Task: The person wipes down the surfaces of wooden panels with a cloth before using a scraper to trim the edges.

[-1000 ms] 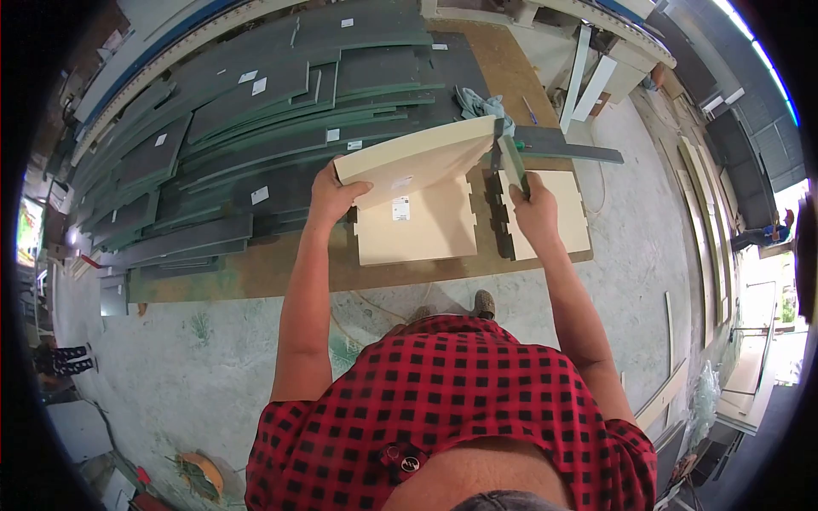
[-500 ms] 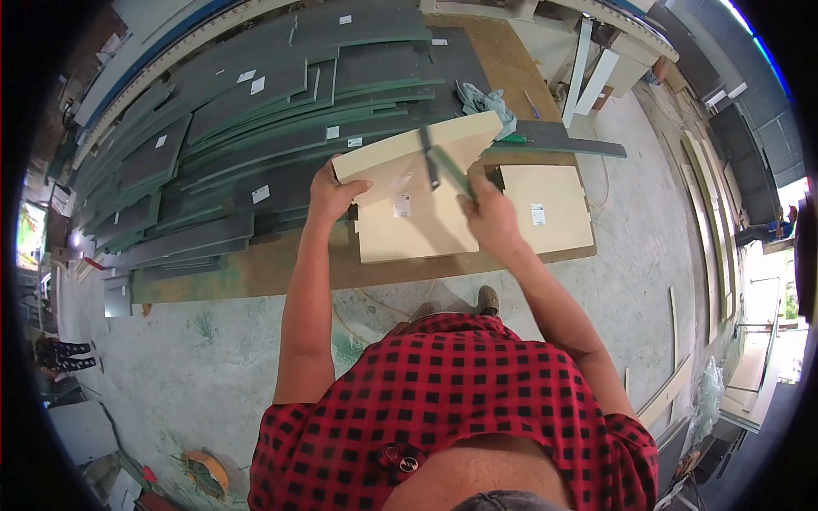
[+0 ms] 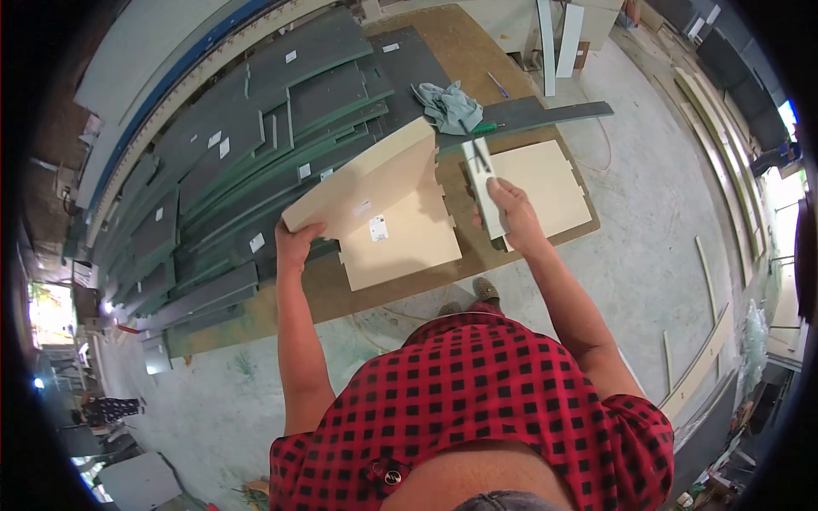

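Note:
My left hand (image 3: 300,244) grips the left corner of a cream bent panel (image 3: 400,243), thumb over the raised edge. A white printed label is stuck on its inner face, and its right edge has notches. In my right hand (image 3: 515,215) is a flat, pale bar-shaped tool (image 3: 483,192) with a dark piece near its far end; I cannot make out its exact kind. It is held upright, to the right of the bent panel and in front of a second cream panel (image 3: 545,187), partly covering that one.
Dark grey panels with green edges (image 3: 324,94) lie stacked across the left of the brown work table (image 3: 324,298). A crumpled grey-green cloth (image 3: 449,108), a green-handled item (image 3: 484,129) and a blue pen (image 3: 498,83) lie behind. Long strips (image 3: 716,170) rest on the floor at right.
The tool has swung from across the bent panel to its right, with my right hand turning and the bar now more upright. The bent panel has shifted left, still in my left hand; the view has tilted.

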Demonstrator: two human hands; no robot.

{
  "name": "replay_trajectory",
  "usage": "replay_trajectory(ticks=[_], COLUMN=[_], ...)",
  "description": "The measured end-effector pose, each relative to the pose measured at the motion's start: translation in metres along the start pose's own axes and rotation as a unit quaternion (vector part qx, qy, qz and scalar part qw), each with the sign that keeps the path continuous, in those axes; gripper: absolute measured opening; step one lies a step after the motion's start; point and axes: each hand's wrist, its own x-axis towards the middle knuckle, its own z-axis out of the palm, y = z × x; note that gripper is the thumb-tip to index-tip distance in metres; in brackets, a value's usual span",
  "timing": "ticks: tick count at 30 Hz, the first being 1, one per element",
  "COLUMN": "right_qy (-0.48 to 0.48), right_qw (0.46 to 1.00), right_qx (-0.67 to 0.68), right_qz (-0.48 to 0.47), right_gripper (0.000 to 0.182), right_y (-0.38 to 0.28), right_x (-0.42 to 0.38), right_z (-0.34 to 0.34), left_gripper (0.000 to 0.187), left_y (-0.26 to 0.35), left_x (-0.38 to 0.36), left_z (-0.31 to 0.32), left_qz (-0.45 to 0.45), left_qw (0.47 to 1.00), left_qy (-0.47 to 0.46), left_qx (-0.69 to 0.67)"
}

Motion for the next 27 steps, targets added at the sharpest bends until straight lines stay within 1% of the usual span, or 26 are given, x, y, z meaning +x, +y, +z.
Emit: replay_trajectory(ticks=[2, 3, 5, 8, 11, 13, 18, 20, 23, 25, 27], right_qy=[-0.037, -0.035, -0.047, -0.066, -0.095, -0.142, -0.157, -0.160, -0.154, -0.143, -0.143], right_qw=[0.998, 0.998, 0.997, 0.993, 0.988, 0.985, 0.981, 0.981, 0.982, 0.982, 0.983], right_qx=[0.036, 0.052, 0.065, 0.095, 0.111, 0.092, 0.098, 0.092, 0.087, 0.072, 0.077], right_qz=[0.020, 0.019, 0.021, 0.034, 0.041, 0.037, 0.054, 0.062, 0.072, 0.101, 0.090], right_gripper=[0.035, 0.035, 0.037, 0.035, 0.035, 0.034, 0.036, 0.036, 0.037, 0.038, 0.039], right_y=[0.008, 0.014, 0.028, 0.027, 0.029, 0.032, 0.035, 0.039, 0.052, 0.058, 0.058], right_x=[0.006, 0.009, 0.019, 0.024, 0.032, 0.038, 0.044, 0.046, 0.053, 0.058, 0.058], right_z=[-0.005, -0.007, -0.012, -0.015, -0.021, -0.022, -0.023, -0.025, -0.029, -0.033, -0.031], left_gripper=[0.041, 0.041, 0.047, 0.051, 0.049, 0.048, 0.047, 0.048, 0.048, 0.048, 0.048], left_y=[0.009, 0.008, 0.000, 0.007, 0.006, 0.002, 0.003, 0.004, 0.004, 0.007, 0.008], left_x=[-0.004, -0.006, -0.006, -0.011, -0.013, -0.013, -0.016, -0.017, -0.017, -0.017, -0.017], left_z=[0.003, 0.004, 0.008, 0.011, 0.009, 0.007, 0.009, 0.011, 0.010, 0.012, 0.013], left_qz=[-0.044, -0.042, -0.064, -0.070, -0.085, -0.087, -0.088, -0.110, -0.111, -0.117, -0.121], left_qw=[0.999, 0.999, 0.995, 0.995, 0.994, 0.994, 0.994, 0.991, 0.991, 0.990, 0.989], left_qy=[0.020, 0.015, 0.082, 0.068, 0.058, 0.057, 0.054, 0.070, 0.069, 0.075, 0.080], left_qx=[0.008, 0.024, 0.001, 0.008, 0.021, 0.029, 0.040, 0.027, 0.037, 0.028, 0.019])
